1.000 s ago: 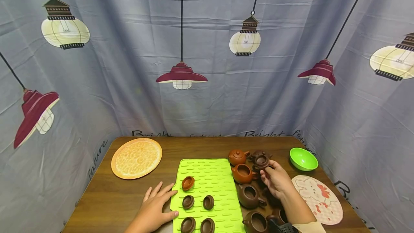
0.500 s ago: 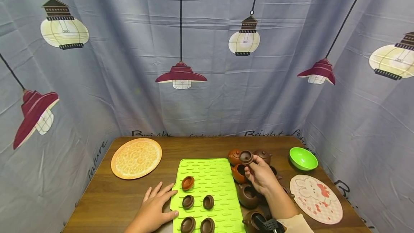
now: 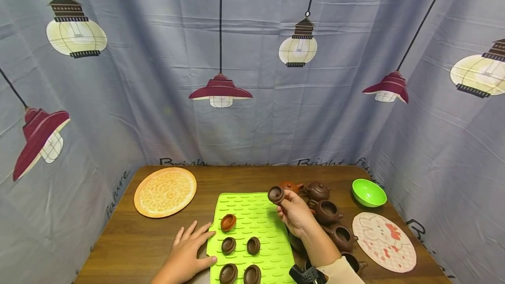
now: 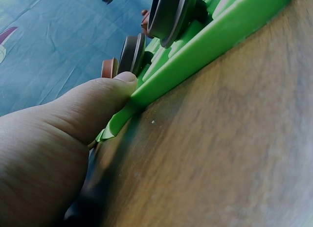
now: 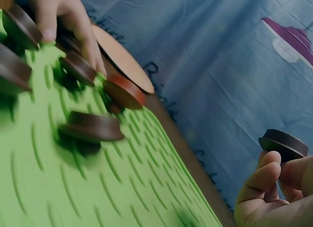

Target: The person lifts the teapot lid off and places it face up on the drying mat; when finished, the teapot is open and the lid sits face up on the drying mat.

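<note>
My right hand pinches a dark brown teapot lid, held upside down with its hollow side up, above the far right corner of the green ridged mat. The right wrist view shows this lid between thumb and fingertips. On the mat lie several more upturned lids: one orange-brown, the others dark brown, such as this near lid. My left hand is spread at the mat's left edge; its thumb touches the rim in the left wrist view.
Right of the mat stand several small teapots, among them a lidded brown teapot, a lidded orange teapot and a lidless brown teapot. My right forearm hides others. Beyond are a green bowl, a rabbit-print mat and a pizza-like round mat.
My right hand has carried the brown lid leftward, from over the teapots to above the mat's far right corner. The left hand stays where it was.
</note>
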{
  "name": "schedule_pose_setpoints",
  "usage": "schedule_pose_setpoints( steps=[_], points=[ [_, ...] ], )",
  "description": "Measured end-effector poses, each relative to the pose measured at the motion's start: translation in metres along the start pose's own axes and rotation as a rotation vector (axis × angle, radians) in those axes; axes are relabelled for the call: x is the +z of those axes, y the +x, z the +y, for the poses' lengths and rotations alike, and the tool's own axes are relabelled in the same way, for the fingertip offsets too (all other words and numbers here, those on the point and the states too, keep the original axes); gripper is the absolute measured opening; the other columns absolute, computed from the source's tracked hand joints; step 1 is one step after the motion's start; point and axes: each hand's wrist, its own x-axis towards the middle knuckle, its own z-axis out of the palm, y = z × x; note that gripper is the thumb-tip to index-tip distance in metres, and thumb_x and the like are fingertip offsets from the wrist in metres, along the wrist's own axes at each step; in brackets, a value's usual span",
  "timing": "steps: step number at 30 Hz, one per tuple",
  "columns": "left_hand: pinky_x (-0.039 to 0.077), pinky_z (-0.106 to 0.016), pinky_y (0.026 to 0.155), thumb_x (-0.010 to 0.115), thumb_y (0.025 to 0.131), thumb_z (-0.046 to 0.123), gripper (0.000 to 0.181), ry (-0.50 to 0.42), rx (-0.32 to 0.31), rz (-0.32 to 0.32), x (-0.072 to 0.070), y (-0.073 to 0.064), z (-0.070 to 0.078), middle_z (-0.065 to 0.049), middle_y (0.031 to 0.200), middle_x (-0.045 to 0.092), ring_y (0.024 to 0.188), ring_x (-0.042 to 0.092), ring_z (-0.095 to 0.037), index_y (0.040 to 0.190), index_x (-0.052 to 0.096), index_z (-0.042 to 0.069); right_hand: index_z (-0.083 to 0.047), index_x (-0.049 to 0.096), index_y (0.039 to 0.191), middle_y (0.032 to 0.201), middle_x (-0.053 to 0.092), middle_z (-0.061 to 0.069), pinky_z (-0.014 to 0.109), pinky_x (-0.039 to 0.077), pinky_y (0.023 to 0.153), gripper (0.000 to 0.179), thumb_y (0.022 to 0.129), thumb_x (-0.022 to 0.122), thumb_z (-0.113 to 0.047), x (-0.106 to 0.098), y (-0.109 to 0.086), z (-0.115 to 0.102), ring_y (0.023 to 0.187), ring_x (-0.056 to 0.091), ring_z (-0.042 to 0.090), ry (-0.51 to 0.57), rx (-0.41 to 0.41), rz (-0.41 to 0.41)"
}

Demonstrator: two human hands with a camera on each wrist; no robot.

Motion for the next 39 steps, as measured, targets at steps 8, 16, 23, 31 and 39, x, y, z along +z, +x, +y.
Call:
schedule_pose_setpoints(
  steps=[8,16,23,31,39],
  points=[
    [-0.003,-0.076,0.121,0.077,0.085,0.065,0.075,0.008,-0.010,-0.007,-0.002,0.001,-0.001,0.000,0.165,0.044,0.158,0.021,-0.047,0.146,0.062,0.023,-0.005,0.051,0.134,0.102,0.061,0.009,0.015,0.050,0.057,0.024,0.110,0.052,-0.010,0.024,-0.005,0.010,0.072,0.056,0.007,-0.042,0.039,-0.058],
    [-0.003,-0.077,0.121,0.077,0.085,0.065,0.076,0.011,-0.008,-0.007,-0.001,0.002,0.000,0.000,0.166,0.044,0.158,0.021,-0.047,0.146,0.062,0.024,-0.003,0.055,0.132,0.105,0.066,0.014,0.016,0.049,0.057,0.023,0.111,0.050,-0.012,0.032,-0.009,0.018,0.071,0.056,0.007,-0.207,0.058,-0.079],
    [-0.002,-0.078,0.120,0.078,0.085,0.064,0.075,-0.008,0.003,0.000,-0.003,0.001,0.001,0.000,0.166,0.043,0.157,0.021,-0.049,0.145,0.063,0.022,-0.003,0.056,0.129,0.099,0.066,0.014,0.020,0.048,0.057,0.022,0.110,0.054,-0.014,0.038,-0.007,0.031,0.068,0.055,0.010,-0.276,0.078,-0.084],
    [-0.002,-0.078,0.120,0.078,0.085,0.064,0.075,-0.010,0.005,-0.004,-0.001,0.001,0.001,-0.001,0.166,0.043,0.157,0.021,-0.049,0.145,0.062,0.022,-0.004,0.058,0.126,0.091,0.063,0.009,0.021,0.047,0.057,0.018,0.110,0.051,-0.010,0.039,-0.005,0.041,0.067,0.056,0.011,-0.307,0.121,-0.104],
    [-0.004,-0.078,0.121,0.076,0.086,0.065,0.076,0.002,-0.006,-0.008,-0.004,0.000,0.001,0.000,0.167,0.042,0.158,0.021,-0.048,0.146,0.062,0.022,-0.004,0.057,0.122,0.097,0.068,0.013,0.021,0.047,0.054,0.015,0.109,0.052,-0.008,0.037,-0.002,0.045,0.062,0.057,0.011,-0.338,0.123,-0.128]
  ],
)
